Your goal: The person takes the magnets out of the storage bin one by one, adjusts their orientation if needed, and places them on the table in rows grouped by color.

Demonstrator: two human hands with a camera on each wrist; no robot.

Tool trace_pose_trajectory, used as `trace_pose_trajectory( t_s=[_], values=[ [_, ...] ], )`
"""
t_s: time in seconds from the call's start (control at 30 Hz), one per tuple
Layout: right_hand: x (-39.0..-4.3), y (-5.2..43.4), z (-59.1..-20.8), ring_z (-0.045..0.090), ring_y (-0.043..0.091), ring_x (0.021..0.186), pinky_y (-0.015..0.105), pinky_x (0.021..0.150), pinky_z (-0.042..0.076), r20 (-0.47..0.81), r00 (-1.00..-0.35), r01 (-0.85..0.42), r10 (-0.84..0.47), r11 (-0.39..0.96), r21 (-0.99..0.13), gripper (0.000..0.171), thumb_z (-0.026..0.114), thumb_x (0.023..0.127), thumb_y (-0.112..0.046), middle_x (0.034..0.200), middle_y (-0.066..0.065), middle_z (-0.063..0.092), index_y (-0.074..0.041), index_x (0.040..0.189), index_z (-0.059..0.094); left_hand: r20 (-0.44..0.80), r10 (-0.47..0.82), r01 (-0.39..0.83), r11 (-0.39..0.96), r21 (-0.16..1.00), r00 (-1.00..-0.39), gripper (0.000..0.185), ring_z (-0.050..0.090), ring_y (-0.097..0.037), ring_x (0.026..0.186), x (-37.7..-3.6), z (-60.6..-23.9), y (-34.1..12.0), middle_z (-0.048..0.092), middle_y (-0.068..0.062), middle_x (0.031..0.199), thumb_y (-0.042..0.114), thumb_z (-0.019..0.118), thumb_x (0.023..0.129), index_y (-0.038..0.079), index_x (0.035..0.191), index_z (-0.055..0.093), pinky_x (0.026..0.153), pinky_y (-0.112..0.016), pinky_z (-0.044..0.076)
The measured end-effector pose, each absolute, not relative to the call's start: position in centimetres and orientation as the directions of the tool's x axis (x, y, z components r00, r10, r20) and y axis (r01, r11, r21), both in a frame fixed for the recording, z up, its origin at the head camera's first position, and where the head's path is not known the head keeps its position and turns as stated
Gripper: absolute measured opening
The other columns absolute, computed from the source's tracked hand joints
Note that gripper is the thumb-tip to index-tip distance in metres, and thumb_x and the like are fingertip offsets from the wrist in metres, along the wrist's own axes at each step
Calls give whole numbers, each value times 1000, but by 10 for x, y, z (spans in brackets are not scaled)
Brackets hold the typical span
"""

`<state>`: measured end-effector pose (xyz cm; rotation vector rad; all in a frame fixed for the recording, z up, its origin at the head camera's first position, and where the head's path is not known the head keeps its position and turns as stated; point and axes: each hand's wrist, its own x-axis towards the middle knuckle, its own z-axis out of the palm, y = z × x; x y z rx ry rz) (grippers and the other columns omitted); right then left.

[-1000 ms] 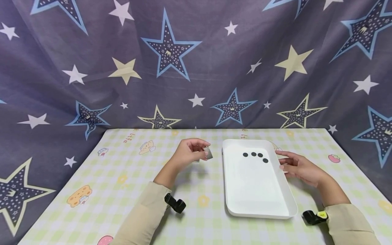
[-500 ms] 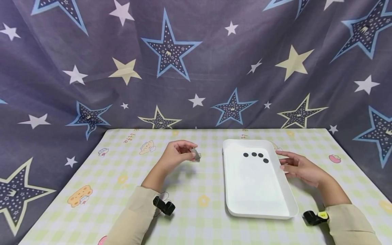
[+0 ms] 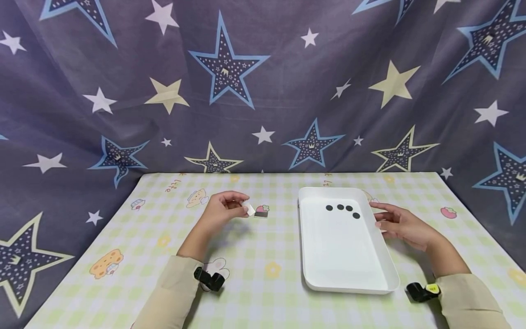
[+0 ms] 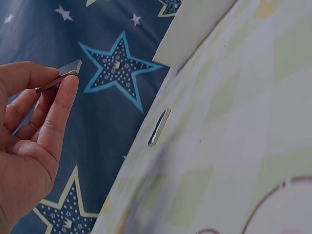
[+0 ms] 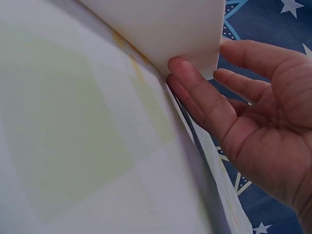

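Note:
My left hand (image 3: 222, 212) pinches a small, thin, shiny square metal plate (image 3: 249, 208) between thumb and fingers, above the cloth. In the left wrist view the same plate is seen almost edge-on, tilted. Just right of that hand, a second small metal plate (image 3: 260, 214) lies flat on the table. A white rectangular tray (image 3: 345, 256) stands to the right, with several black discs (image 3: 340, 207) spread in an arc near its far end. Against the tray's right wall rest the fingers of my right hand (image 3: 404, 227), loosely extended; the right wrist view shows fingertips touching the wall.
A green and white checked cloth (image 3: 271, 249) with cartoon prints covers the table. Behind it hangs a dark star-patterned curtain (image 3: 271, 105). Black wrist cameras sit at both cuffs.
My left hand has moved left, away from the tray, with the metal plate still pinched and turned. The plate on the table now shows more fully. The right hand and tray stay put.

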<state>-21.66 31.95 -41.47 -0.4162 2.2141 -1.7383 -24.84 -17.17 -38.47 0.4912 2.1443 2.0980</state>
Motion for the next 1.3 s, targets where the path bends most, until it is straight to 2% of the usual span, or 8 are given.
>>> trace_pose_trajectory(
  t_s=[0.2, 0.43, 0.9, 1.07, 1.3],
  values=[
    [-216, 319, -415, 60, 10, 104, 34, 82, 56, -48, -915, -50, -400, 230, -972, 60, 56, 99, -7, 131, 29, 44, 1, 151, 27, 103, 241, 106, 3, 994, -965, 30, 68, -17, 73, -252, -389, -181, 65, -11, 87, -12, 69, 80, -10, 110, 63, 78, -39, 57],
    [-216, 319, -415, 60, 10, 104, 34, 82, 56, -49, -916, -50, -398, 233, -971, 60, 56, 99, -7, 130, 28, 45, 2, 151, 27, 96, 193, 91, -34, 995, -976, 27, 68, -15, 75, -255, -391, -191, 61, -6, 86, -12, 69, 80, -3, 105, 66, 80, -38, 57],
    [-217, 319, -415, 60, 9, 104, 35, 82, 56, -62, -917, -36, -394, 236, -971, 62, 57, 99, -8, 134, 36, 39, 3, 151, 25, 90, 173, 81, -58, 995, -981, 26, 69, -16, 76, -261, -403, -203, 59, -7, 85, -15, 66, 82, -5, 106, 66, 78, -36, 58],
    [-217, 319, -415, 60, 9, 103, 35, 82, 56, -65, -921, -32, -384, 240, -970, 62, 58, 98, -8, 132, 33, 40, 3, 150, 26, 67, 167, 68, 0, 998, -984, 28, 69, -15, 74, -263, -407, -206, 62, -4, 83, -11, 70, 81, -4, 108, 66, 75, -34, 58],
    [-216, 318, -413, 60, 9, 103, 34, 82, 56, -63, -920, -36, -388, 243, -969, 62, 57, 99, -8, 132, 33, 41, 4, 150, 26, 27, 124, 41, 112, 993, -992, 44, 64, -9, 69, -265, -413, -208, 63, -1, 82, -5, 76, 79, -15, 118, 58, 64, -26, 53]
  ],
)
